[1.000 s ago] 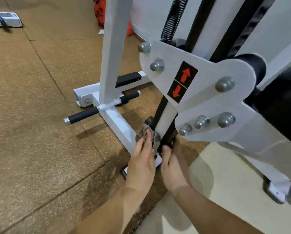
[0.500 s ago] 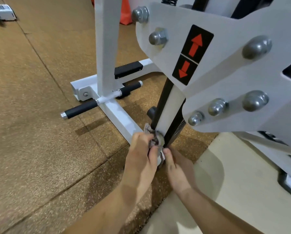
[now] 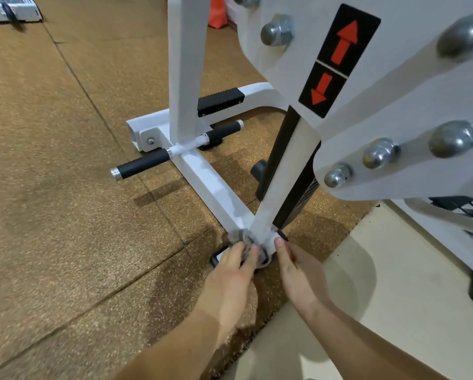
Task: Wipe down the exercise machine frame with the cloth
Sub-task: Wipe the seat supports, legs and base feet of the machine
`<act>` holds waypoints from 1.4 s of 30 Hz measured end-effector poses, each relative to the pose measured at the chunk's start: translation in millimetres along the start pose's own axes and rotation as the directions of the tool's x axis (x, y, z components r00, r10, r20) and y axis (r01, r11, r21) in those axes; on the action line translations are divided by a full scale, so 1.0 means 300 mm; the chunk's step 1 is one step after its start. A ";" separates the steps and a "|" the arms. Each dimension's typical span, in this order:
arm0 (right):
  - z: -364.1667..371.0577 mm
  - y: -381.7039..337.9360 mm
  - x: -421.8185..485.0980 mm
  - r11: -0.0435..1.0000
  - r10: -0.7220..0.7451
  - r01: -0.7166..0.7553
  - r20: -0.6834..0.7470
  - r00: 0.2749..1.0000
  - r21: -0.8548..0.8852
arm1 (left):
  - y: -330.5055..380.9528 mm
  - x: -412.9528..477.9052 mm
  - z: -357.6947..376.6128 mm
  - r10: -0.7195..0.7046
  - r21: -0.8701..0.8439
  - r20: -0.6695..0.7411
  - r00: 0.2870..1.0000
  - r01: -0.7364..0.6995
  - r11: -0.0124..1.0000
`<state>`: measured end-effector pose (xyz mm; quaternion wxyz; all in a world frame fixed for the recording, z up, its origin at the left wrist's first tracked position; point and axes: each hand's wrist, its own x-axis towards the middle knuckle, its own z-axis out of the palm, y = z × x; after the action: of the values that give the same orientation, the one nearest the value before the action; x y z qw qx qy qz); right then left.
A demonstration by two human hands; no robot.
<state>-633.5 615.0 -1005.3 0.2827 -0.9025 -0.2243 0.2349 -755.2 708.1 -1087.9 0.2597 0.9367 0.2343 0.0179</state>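
Note:
The white exercise machine frame [image 3: 210, 185] stands on the floor, with a slanted white post [image 3: 282, 182] running down to its base. A grey crumpled cloth [image 3: 247, 241] is wrapped against the foot of that post. My left hand [image 3: 231, 275] grips the cloth and presses it to the post's base. My right hand [image 3: 298, 272] is on the other side of the post, its thumb touching the post's foot; its fingers are partly hidden, so I cannot tell whether it also holds the cloth.
A white plate [image 3: 394, 86] with metal bolts and a red arrow sticker [image 3: 339, 58] hangs close above. A black-gripped handle bar [image 3: 144, 163] sticks out low on the left. Brown rubber mats [image 3: 65, 187] meet a pale floor [image 3: 394, 297] at right.
Both hands slid down the slanted post with the cloth to its foot. The view has moved closer to the bolted plate.

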 end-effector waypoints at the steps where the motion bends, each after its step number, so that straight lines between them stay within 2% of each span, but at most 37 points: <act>1: 0.014 0.013 -0.005 1.000 -0.005 0.006 0.011 1.000 -0.030 | -0.004 -0.015 0.008 -0.034 0.065 0.053 0.998 0.031 0.997; 4: 0.059 0.041 -0.030 0.999 -0.007 0.009 0.057 0.998 -0.039 | -0.009 -0.012 0.019 -0.082 0.161 0.115 0.990 0.063 0.985; 8: 0.106 0.092 -0.036 0.999 0.035 -0.032 0.109 0.993 -0.026 | -0.044 0.052 0.019 -0.109 0.129 0.071 0.991 0.099 0.987; 11: 0.104 0.120 -0.051 0.996 0.041 -0.030 0.122 0.992 -0.088 | -0.002 -0.017 0.037 -0.018 0.024 0.063 0.998 0.016 1.000; 13: 0.087 0.125 -0.048 0.985 0.043 -0.018 0.141 0.989 -0.170 | -0.011 -0.029 0.028 0.024 0.023 0.065 0.998 -0.026 0.999; 17: 0.060 0.121 -0.042 0.976 0.057 -0.027 0.136 0.989 -0.216 | -0.084 0.027 -0.010 -0.145 0.078 0.043 0.989 0.141 0.987; 21: 0.084 0.119 -0.039 0.974 0.054 -0.006 0.209 0.976 -0.228 | -0.009 -0.026 0.032 0.019 -0.046 0.104 0.994 -0.014 0.999; 22: 0.088 0.116 -0.033 0.977 0.051 -0.005 0.209 0.977 -0.214 | -0.024 -0.019 0.029 0.008 -0.041 0.067 0.998 -0.005 0.999; 25: 0.103 0.099 -0.022 0.992 0.028 -0.005 0.177 0.984 -0.126 | -0.085 0.025 -0.004 -0.194 0.007 -0.038 0.980 0.194 0.981; 26: 0.109 0.097 -0.021 0.993 0.010 0.009 0.162 0.987 -0.115 | -0.088 0.028 -0.008 -0.198 -0.001 -0.058 0.979 0.198 0.980; 30: 0.121 0.083 -0.007 0.980 -0.032 0.062 0.157 0.987 -0.188 | -0.041 -0.007 0.023 -0.055 -0.107 0.034 0.998 0.059 0.993; 34: 0.145 0.058 0.027 0.982 -0.047 0.078 0.175 0.984 -0.172 | -0.119 -0.007 -0.002 -0.074 -0.286 0.047 0.996 0.085 0.954; 36: 0.176 0.049 0.037 0.951 -0.169 0.210 0.187 0.968 -0.227 | -0.144 -0.022 -0.018 -0.076 -0.272 -0.058 0.995 0.058 0.961; 38: 0.201 0.052 0.049 0.857 -0.293 0.358 0.220 0.930 -0.371 | -0.158 -0.040 -0.027 -0.129 -0.265 -0.126 0.984 0.092 0.960; 40: 0.219 0.076 0.050 0.724 -0.374 0.453 0.256 0.891 -0.521 | -0.183 -0.051 -0.024 -0.217 -0.220 -0.103 0.971 0.190 0.957; 42: 0.245 0.117 0.027 0.637 -0.415 0.503 0.290 0.862 -0.584 | -0.208 -0.054 -0.009 -0.213 -0.142 -0.086 0.973 0.199 0.970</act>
<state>-658.0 623.0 -1083.0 -0.0080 -0.8390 -0.5303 0.1217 -796.8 749.3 -1115.1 0.3094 0.8859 0.3415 0.0534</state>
